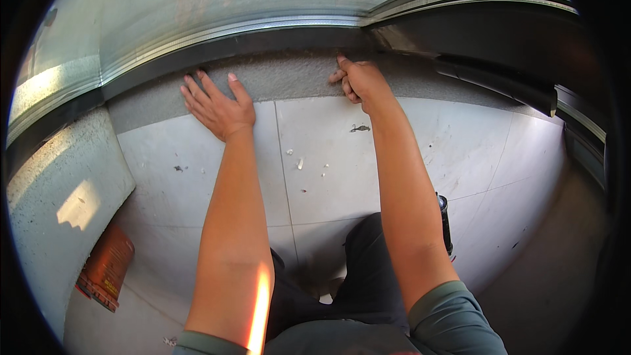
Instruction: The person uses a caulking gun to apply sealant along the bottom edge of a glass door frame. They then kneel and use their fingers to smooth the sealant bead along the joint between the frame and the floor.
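At far left, an orange-red container (110,263) lies tilted below a speckled pale ledge (62,181); its upper part is hidden by the ledge. The left hand (220,106) is spread wide, palm down, holding nothing visible, its fingers across a grey strip (289,79). This strip runs between the black window frame (263,44) and the white floor tiles (328,177); it is matt and rough-textured, with a fairly straight tile-side edge. Farther right, the right hand (365,84) has one finger extended to the frame's lower edge, the others curled; whether they enclose anything cannot be determined. Contact at that fingertip is in shadow and hard to make out. A black cylindrical object (444,223) is partly covered by the right forearm. At right, the strip darkens beneath a rounded black bar (506,84), its end obscured.
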Demonstrator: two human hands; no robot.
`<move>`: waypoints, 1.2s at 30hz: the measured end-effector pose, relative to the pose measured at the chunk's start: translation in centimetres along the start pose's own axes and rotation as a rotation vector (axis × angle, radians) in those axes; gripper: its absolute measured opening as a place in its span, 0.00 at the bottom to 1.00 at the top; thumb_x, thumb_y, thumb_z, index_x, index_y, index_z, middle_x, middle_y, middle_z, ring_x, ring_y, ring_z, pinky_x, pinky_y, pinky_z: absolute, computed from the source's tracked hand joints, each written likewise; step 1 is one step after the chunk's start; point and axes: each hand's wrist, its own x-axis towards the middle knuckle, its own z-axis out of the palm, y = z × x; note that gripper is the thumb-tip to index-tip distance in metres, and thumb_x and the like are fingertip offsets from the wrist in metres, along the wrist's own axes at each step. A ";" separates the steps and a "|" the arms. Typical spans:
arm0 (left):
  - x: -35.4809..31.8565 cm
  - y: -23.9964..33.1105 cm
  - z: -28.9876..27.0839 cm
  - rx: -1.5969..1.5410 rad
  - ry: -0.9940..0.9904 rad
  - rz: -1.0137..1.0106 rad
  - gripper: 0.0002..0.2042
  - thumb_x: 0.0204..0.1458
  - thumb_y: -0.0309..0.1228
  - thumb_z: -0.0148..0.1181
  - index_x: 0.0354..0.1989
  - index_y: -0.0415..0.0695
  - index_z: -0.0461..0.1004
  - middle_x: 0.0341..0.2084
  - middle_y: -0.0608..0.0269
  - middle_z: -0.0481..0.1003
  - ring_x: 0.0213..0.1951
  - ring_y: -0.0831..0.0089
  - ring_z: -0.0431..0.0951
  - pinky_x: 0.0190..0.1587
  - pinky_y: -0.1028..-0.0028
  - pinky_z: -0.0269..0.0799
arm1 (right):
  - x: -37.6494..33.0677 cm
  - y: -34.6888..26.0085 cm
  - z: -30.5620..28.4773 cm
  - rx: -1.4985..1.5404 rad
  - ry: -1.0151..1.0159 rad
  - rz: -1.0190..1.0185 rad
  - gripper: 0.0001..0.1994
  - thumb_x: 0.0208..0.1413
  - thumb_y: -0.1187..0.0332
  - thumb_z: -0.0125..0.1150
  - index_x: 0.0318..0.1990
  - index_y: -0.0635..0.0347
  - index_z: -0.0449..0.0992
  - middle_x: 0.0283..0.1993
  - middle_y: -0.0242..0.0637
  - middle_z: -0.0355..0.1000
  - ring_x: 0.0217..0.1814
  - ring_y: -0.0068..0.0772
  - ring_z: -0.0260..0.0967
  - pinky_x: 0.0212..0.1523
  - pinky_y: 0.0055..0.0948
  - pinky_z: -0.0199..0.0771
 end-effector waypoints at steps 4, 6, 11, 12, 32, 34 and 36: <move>-0.1 0.0 0.0 -0.014 0.004 0.003 0.35 0.65 0.54 0.46 0.73 0.40 0.59 0.76 0.46 0.51 0.78 0.48 0.44 0.78 0.51 0.36 | 0.0 -0.3 0.1 -0.029 -0.010 -0.022 0.27 0.70 0.50 0.51 0.35 0.69 0.82 0.17 0.30 0.63 0.16 0.22 0.54 0.19 0.27 0.54; -0.1 -0.1 0.0 -0.019 0.011 0.006 0.36 0.65 0.54 0.46 0.73 0.41 0.59 0.76 0.46 0.51 0.78 0.48 0.44 0.78 0.51 0.36 | 0.1 -0.6 0.1 -0.048 -0.030 -0.027 0.27 0.70 0.50 0.50 0.36 0.70 0.82 0.17 0.30 0.63 0.16 0.22 0.53 0.19 0.27 0.54; 0.0 -0.1 0.2 -0.001 0.003 -0.003 0.36 0.65 0.55 0.46 0.73 0.41 0.59 0.76 0.46 0.51 0.78 0.48 0.44 0.78 0.51 0.37 | 0.1 -0.7 -0.1 -0.038 -0.041 0.040 0.28 0.72 0.47 0.48 0.38 0.66 0.83 0.16 0.26 0.58 0.15 0.22 0.50 0.19 0.27 0.50; 0.0 -0.1 0.2 -0.001 0.004 -0.003 0.36 0.65 0.55 0.46 0.73 0.41 0.59 0.76 0.46 0.51 0.78 0.49 0.44 0.78 0.51 0.36 | 0.1 -0.7 -0.2 -0.023 -0.043 0.063 0.28 0.72 0.47 0.48 0.38 0.66 0.82 0.16 0.26 0.58 0.15 0.22 0.50 0.19 0.27 0.50; 0.0 -0.1 0.1 -0.017 -0.031 -0.017 0.37 0.64 0.55 0.45 0.74 0.41 0.58 0.77 0.46 0.50 0.78 0.48 0.42 0.78 0.52 0.34 | -0.5 -0.4 -1.1 -0.006 0.058 0.005 0.25 0.69 0.55 0.50 0.33 0.70 0.81 0.16 0.31 0.62 0.15 0.24 0.53 0.18 0.30 0.53; 0.1 -0.1 0.1 -0.011 -0.030 -0.018 0.37 0.64 0.55 0.45 0.74 0.41 0.59 0.77 0.46 0.50 0.78 0.48 0.42 0.78 0.52 0.34 | -0.4 -0.7 0.5 -0.032 0.047 -0.009 0.24 0.69 0.56 0.50 0.33 0.70 0.81 0.16 0.31 0.61 0.14 0.24 0.53 0.18 0.30 0.53; 0.1 -0.1 0.1 -0.011 -0.030 -0.017 0.36 0.64 0.55 0.45 0.74 0.40 0.59 0.77 0.46 0.50 0.78 0.47 0.42 0.78 0.52 0.34 | 0.0 -0.8 1.9 -0.038 -0.014 -0.069 0.24 0.69 0.56 0.50 0.32 0.70 0.81 0.15 0.31 0.62 0.13 0.24 0.52 0.17 0.29 0.52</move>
